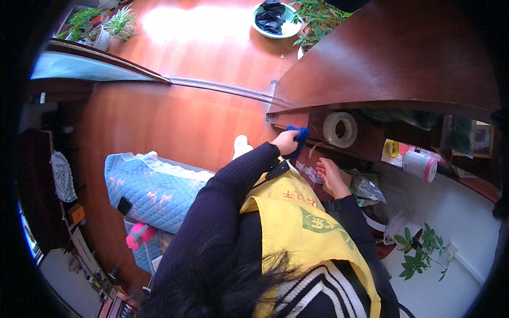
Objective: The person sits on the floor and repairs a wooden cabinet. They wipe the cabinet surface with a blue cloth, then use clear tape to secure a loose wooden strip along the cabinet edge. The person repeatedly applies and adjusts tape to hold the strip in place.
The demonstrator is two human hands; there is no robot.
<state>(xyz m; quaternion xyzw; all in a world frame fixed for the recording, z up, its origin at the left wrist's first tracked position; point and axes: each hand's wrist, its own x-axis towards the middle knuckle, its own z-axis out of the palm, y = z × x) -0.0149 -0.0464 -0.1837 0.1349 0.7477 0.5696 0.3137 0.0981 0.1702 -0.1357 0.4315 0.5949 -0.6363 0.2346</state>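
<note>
My left hand point(287, 142) grips a bright blue cloth point(299, 138) at the front of the dark wooden shelf unit point(366, 79), beside its lower ledge. A little below and to the right, my right hand point(330, 175) has its fingers loosely bent and apart, holding nothing that I can see. A clear tape roll point(339, 139) sits on the shelf above that hand. Farther right are a small yellow tape roll point(392, 148), a pink-and-white container point(419, 166) and a clear plastic bag point(367, 188). I wear a yellow apron point(294, 212).
A blue quilted covered seat point(143, 188) stands on my left with a dark phone point(124, 206) and a pink object point(137, 238). A sliding-door track point(217, 89) crosses the wooden floor. Beyond are potted plants point(119, 24) and a basin with black bags point(289, 26). A plant point(421, 244) stands at lower right.
</note>
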